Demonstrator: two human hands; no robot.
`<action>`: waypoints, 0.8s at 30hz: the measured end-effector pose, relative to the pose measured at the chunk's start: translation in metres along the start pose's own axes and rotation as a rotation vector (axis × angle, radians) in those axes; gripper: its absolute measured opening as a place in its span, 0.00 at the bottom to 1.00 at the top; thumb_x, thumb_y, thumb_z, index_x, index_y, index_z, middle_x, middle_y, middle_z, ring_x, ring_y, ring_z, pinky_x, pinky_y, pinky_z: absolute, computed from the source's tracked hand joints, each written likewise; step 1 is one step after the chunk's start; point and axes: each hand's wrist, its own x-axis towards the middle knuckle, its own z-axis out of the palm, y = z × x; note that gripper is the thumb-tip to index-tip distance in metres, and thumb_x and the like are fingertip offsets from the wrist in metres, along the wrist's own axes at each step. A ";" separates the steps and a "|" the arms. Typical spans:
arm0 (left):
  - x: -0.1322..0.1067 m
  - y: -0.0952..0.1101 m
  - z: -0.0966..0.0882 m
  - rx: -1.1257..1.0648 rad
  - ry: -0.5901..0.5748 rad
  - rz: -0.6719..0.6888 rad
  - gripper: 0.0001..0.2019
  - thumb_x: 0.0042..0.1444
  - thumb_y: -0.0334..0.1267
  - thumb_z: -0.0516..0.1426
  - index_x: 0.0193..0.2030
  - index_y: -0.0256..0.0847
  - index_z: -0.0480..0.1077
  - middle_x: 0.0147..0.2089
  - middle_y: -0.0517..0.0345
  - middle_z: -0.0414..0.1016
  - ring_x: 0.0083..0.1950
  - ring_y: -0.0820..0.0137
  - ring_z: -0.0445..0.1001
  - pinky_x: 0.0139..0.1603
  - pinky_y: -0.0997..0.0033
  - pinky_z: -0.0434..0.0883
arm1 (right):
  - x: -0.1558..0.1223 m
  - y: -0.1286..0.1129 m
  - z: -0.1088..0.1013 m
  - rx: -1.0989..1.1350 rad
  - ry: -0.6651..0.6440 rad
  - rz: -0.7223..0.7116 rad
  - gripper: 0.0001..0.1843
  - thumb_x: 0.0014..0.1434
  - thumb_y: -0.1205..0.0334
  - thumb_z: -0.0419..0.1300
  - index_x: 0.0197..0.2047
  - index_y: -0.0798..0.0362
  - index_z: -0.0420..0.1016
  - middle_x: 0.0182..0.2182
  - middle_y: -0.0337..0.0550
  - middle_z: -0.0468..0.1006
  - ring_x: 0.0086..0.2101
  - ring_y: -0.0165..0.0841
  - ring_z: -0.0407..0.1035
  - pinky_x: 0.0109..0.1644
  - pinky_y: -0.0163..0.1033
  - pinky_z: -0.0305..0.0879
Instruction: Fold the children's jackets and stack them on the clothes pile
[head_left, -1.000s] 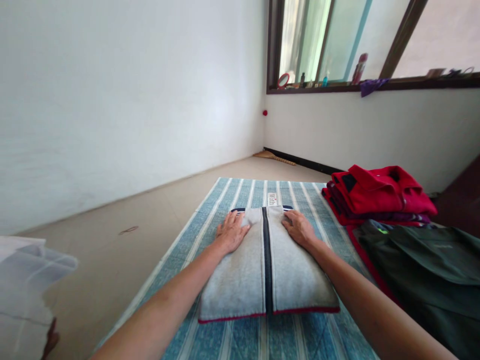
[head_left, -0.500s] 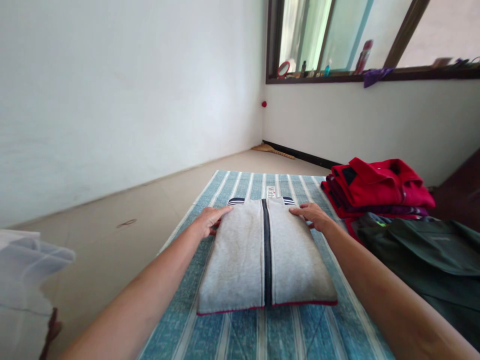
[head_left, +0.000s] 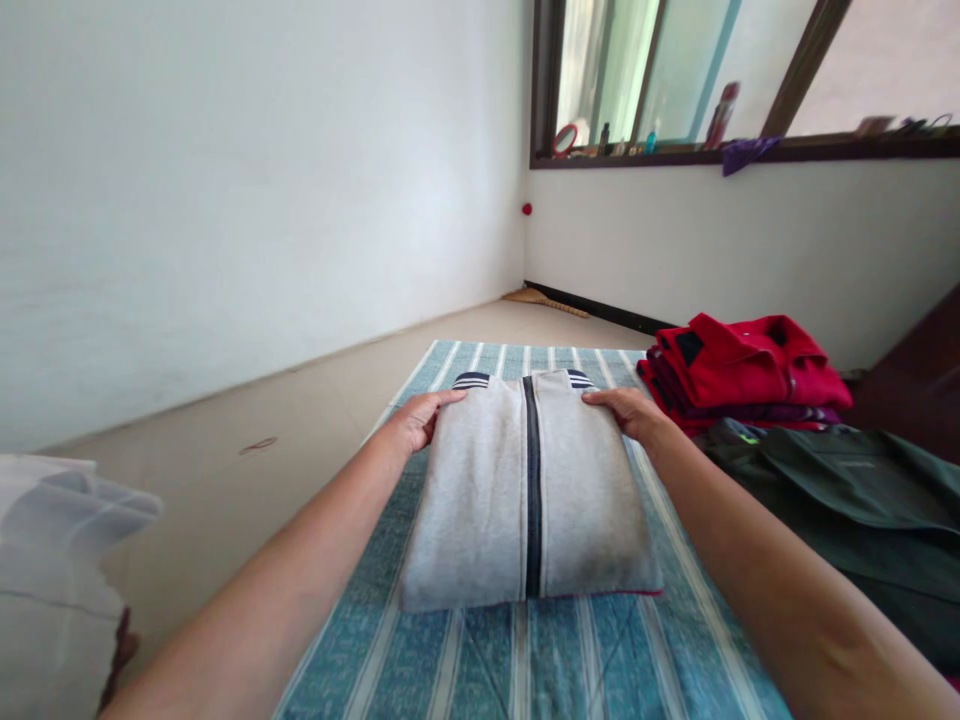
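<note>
Jacket (head_left: 525,490): grey, folded into a flat packet, dark zip running down its middle. It lies on the mat (head_left: 480,670), a blue-and-white striped cloth spread on the floor (head_left: 300,430), roughly central and directly in front of the person. A striped collar band shows at the far edge; a thin red hem shows at the near right corner.

Left hand (head_left: 416,420): placed at the far left corner of the jacket. Fingers are curled over the edge and lie on the top face, grasping the fabric. The thumb is hidden, so its position cannot be told.

Right hand (head_left: 630,412): placed at the far right corner. Fingers are spread over the top face and close on the edge, grasping it in the same manner.

Both forearms run along the outer sides of the jacket.

Surroundings: a stack (head_left: 739,375) of folded red clothes sits at the far right corner of the mat, near the right hand. A dark green garment (head_left: 847,500) lies just beside the stack, nearer the person. White fabric (head_left: 52,560) lies at the left edge. Small bottles stand on the sill (head_left: 750,150).
</note>
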 end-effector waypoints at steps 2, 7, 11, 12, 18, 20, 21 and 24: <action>-0.009 0.026 -0.005 -0.175 0.014 -0.054 0.18 0.33 0.46 0.67 0.31 0.37 0.74 0.35 0.47 0.81 0.37 0.56 0.79 0.39 0.58 0.76 | -0.013 -0.022 -0.009 0.065 0.023 -0.127 0.10 0.53 0.62 0.68 0.36 0.58 0.74 0.30 0.40 0.77 0.29 0.30 0.71 0.32 0.35 0.69; -0.064 0.105 -0.028 -0.125 0.118 0.463 0.24 0.35 0.42 0.68 0.41 0.35 0.73 0.38 0.57 0.78 0.41 0.63 0.76 0.46 0.60 0.73 | -0.079 -0.082 -0.041 0.210 0.007 -0.515 0.19 0.39 0.64 0.72 0.37 0.52 0.76 0.32 0.35 0.79 0.32 0.29 0.72 0.36 0.33 0.68; -0.136 0.090 -0.037 0.091 0.166 0.659 0.26 0.37 0.39 0.69 0.47 0.41 0.71 0.41 0.59 0.77 0.42 0.63 0.76 0.51 0.58 0.72 | -0.155 -0.047 -0.055 0.060 0.016 -0.982 0.19 0.43 0.61 0.72 0.40 0.48 0.76 0.36 0.38 0.80 0.36 0.35 0.74 0.43 0.42 0.72; -0.154 0.069 -0.036 0.178 0.211 0.649 0.27 0.36 0.39 0.69 0.48 0.45 0.72 0.41 0.60 0.78 0.41 0.62 0.77 0.50 0.58 0.73 | -0.171 -0.021 -0.055 -0.040 0.089 -1.038 0.16 0.46 0.61 0.70 0.40 0.46 0.76 0.36 0.39 0.80 0.36 0.36 0.74 0.42 0.42 0.73; -0.226 -0.101 -0.015 0.436 -0.036 0.461 0.24 0.47 0.40 0.62 0.50 0.72 0.73 0.50 0.70 0.79 0.51 0.50 0.77 0.55 0.52 0.74 | -0.229 0.153 -0.038 -0.585 -0.103 -1.078 0.13 0.58 0.69 0.57 0.44 0.42 0.73 0.43 0.43 0.79 0.43 0.38 0.76 0.45 0.41 0.75; -0.237 -0.127 -0.011 0.398 -0.042 0.471 0.25 0.50 0.42 0.61 0.53 0.78 0.69 0.55 0.74 0.75 0.56 0.51 0.74 0.60 0.53 0.70 | -0.236 0.178 -0.035 -0.651 -0.112 -1.085 0.16 0.61 0.70 0.54 0.47 0.41 0.73 0.46 0.44 0.79 0.46 0.38 0.75 0.47 0.41 0.75; -0.240 -0.131 -0.010 0.384 -0.029 0.466 0.25 0.50 0.43 0.61 0.54 0.78 0.68 0.57 0.74 0.74 0.57 0.51 0.73 0.62 0.52 0.69 | -0.237 0.183 -0.035 -0.677 -0.108 -1.095 0.17 0.61 0.70 0.53 0.48 0.42 0.73 0.47 0.45 0.78 0.47 0.38 0.74 0.49 0.41 0.74; -0.245 -0.120 -0.008 0.354 -0.004 0.394 0.22 0.49 0.46 0.62 0.52 0.72 0.73 0.58 0.70 0.74 0.59 0.50 0.71 0.65 0.49 0.65 | -0.238 0.182 -0.039 -0.743 -0.096 -1.120 0.17 0.62 0.69 0.52 0.49 0.42 0.73 0.49 0.47 0.78 0.51 0.39 0.73 0.52 0.42 0.73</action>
